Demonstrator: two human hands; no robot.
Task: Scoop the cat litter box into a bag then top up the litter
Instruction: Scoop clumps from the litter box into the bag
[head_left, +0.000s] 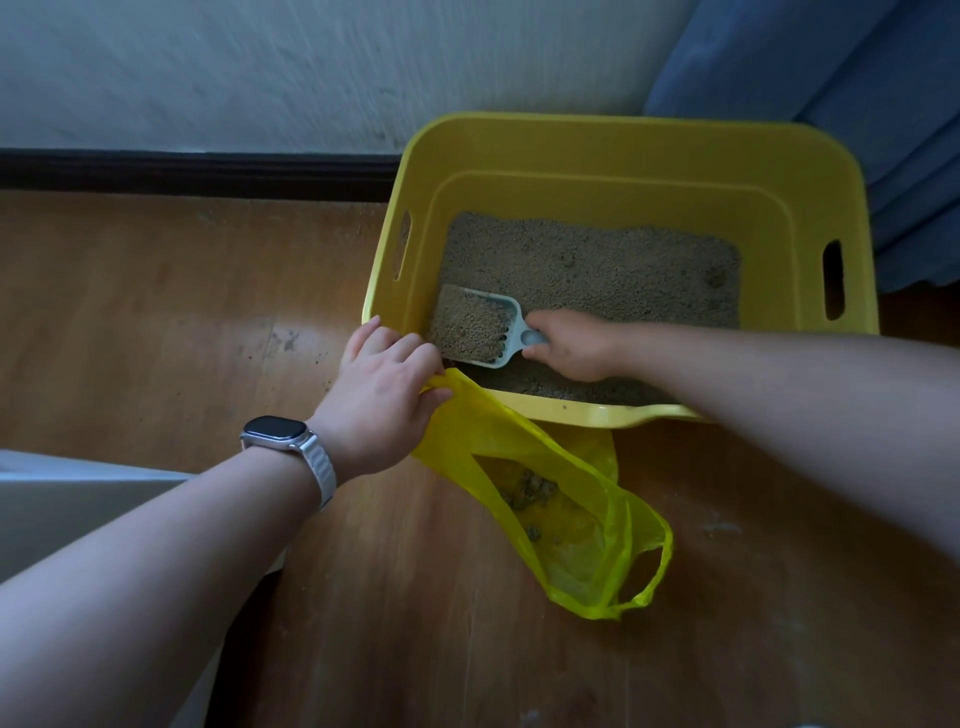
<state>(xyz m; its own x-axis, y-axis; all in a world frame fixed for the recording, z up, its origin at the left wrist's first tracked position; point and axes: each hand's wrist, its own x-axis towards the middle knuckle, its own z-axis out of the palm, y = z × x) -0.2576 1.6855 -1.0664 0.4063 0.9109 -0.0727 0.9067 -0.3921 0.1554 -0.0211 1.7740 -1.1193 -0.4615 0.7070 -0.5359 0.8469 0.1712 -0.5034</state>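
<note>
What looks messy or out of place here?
Dark specks and smudges mark the wooden floor just left of the yellow litter box, like scattered litter. The yellow plastic bag lies slumped on the floor, the left hand holding only one handle, so its mouth looks barely open for the full scoop.

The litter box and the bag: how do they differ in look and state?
The litter box is rigid and opaque; the bag is thin, see-through and limp. The litter box holds a wide bed of litter; the bag holds only a few clumps. Both are yellow.
</note>
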